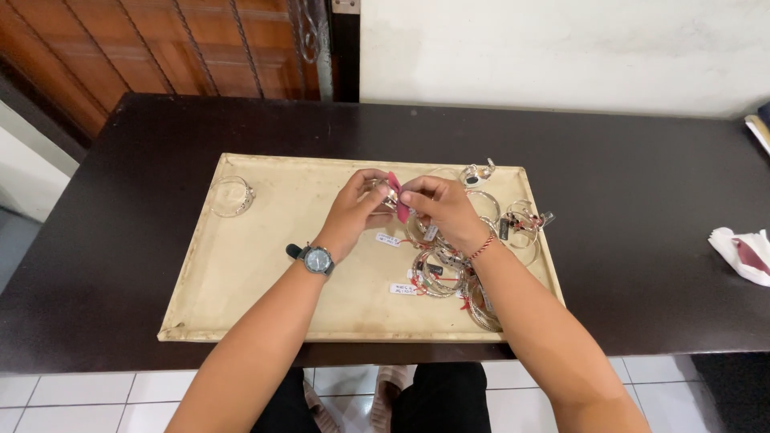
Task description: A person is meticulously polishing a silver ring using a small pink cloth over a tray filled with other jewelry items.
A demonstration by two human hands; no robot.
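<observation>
Silver bangle and pink cloth held over the tray

Silver metal shows between the fingers of the left hand (358,200), which is closed around a thin bangle (387,193) and holds it just above the middle of the tray. Facing it, the right hand (437,204) pinches a small pink cloth (399,195) between thumb and fingertips and presses it against the bangle, so the two hands meet over the piece. A dark wristwatch (317,258) sits on the left wrist and a red string bracelet (482,247) on the right

Below and to the right of the hands lies a heap of silver bangles (449,269), many with red threads and small white paper tags (403,289); more bangles and a ring-like piece (477,172) spread toward the tray's far right corner. One single bangle (231,195) lies well apart near the far left corner. All of it rests in a shallow cream tray (241,281) on a dark brown worktop (120,208). A crumpled white cloth (742,250) lies at the worktop's right edge

Judging by how things lie, the work looks barely begun: one bangle set aside on the left, one in hand under the cloth, and the large tagged heap on the right not yet handled
</observation>
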